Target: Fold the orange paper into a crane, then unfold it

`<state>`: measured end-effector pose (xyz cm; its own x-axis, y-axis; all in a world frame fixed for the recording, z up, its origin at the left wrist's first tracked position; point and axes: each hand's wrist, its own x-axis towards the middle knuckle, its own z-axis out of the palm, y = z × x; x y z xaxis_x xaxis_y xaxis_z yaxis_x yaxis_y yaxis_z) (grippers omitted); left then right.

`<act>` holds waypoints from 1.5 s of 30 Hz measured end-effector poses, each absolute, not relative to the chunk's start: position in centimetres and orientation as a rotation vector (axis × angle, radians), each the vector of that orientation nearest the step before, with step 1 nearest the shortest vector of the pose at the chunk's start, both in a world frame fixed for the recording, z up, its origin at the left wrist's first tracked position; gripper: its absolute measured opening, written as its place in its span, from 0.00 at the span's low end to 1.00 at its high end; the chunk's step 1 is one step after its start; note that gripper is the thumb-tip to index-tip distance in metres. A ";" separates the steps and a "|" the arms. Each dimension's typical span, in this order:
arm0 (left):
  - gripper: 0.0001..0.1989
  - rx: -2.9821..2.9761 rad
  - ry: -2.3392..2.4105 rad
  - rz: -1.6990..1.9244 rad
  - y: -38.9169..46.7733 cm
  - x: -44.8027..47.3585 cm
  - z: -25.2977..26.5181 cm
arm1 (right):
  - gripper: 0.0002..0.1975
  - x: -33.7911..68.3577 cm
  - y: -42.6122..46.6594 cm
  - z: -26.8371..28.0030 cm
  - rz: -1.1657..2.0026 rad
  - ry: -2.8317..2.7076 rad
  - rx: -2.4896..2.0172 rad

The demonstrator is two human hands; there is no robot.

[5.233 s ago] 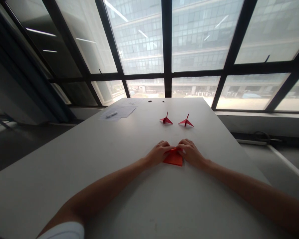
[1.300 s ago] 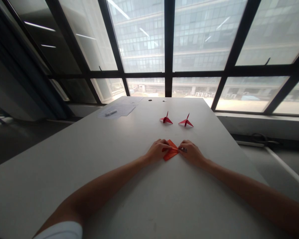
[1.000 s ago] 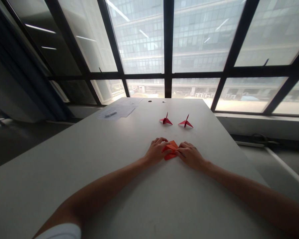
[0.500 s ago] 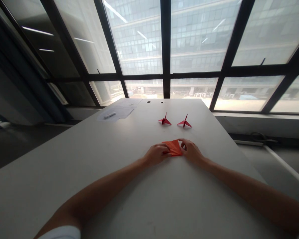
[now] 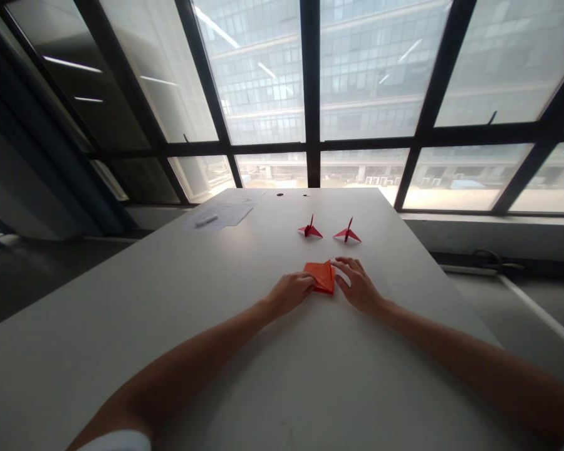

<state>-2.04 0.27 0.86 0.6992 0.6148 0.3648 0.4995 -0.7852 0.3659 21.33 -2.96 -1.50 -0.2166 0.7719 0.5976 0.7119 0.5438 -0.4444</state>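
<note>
A folded square of orange origami paper (image 5: 323, 274) lies on the white table between my hands. My left hand (image 5: 292, 290) grips its left side, thumb and fingers pressed together over the lower left edge. At the paper's right edge a narrow flap stands up. Beside that flap is my right hand (image 5: 360, 285), with thumb and fingers apart and nothing between them; the index fingertip is at or very near the flap. Beyond my hands stand two red folded paper cranes, the left crane (image 5: 310, 229) and the right crane (image 5: 347, 232).
White paper sheets (image 5: 237, 203) lie at the table's far left, with a whitish marker-like stick (image 5: 207, 220) on them. Two small dark holes are near the far edge of the table (image 5: 207, 282). Large framed windows rise behind it.
My right hand has loosened from the paper's right side, and its fingers have spread. A flap at that edge now stands up. My left hand stays on the paper.
</note>
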 end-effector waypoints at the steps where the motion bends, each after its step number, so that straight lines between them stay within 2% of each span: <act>1: 0.08 2.603 0.891 0.740 0.4 -2.0 0.7 | 0.21 21.3 -3.0 -1.6 0.104 -1.982 -1.202; 5: 0.04 2.238 0.920 0.906 1.1 -1.8 -0.2 | 0.23 21.2 -2.8 -2.1 0.169 -2.056 -1.219; 9: 0.08 1.997 0.904 0.912 1.6 -1.9 -0.1 | 0.26 21.2 -2.5 -2.5 0.232 -2.028 -1.250; 14: 0.11 1.837 0.888 0.816 1.3 -2.1 0.9 | 0.33 21.4 -2.4 -2.6 0.296 -2.001 -1.210; 20: 0.09 1.884 1.072 0.975 1.3 -1.6 0.4 | 0.36 21.4 -2.4 -2.7 0.361 -1.983 -1.219; 26: 0.09 2.093 1.158 1.088 0.9 -1.2 -0.2 | 0.30 21.4 -2.3 -2.1 0.388 -1.871 -1.231; 31: 0.10 2.179 1.138 1.027 0.1 -1.1 0.3 | 0.06 21.4 -2.4 -1.5 0.403 -1.876 -1.312; 36: 0.08 2.213 1.086 0.981 0.2 -1.0 0.1 | 0.12 21.3 -2.7 -1.3 0.340 -1.885 -1.453; 41: 0.23 2.201 1.006 0.988 0.9 -1.0 -0.6 | 0.13 21.1 -3.0 -1.3 0.310 -1.853 -1.540; 45: 0.25 2.160 1.100 1.161 0.7 -0.9 -0.7 | 0.12 20.8 -3.4 -1.1 0.269 -1.837 -1.561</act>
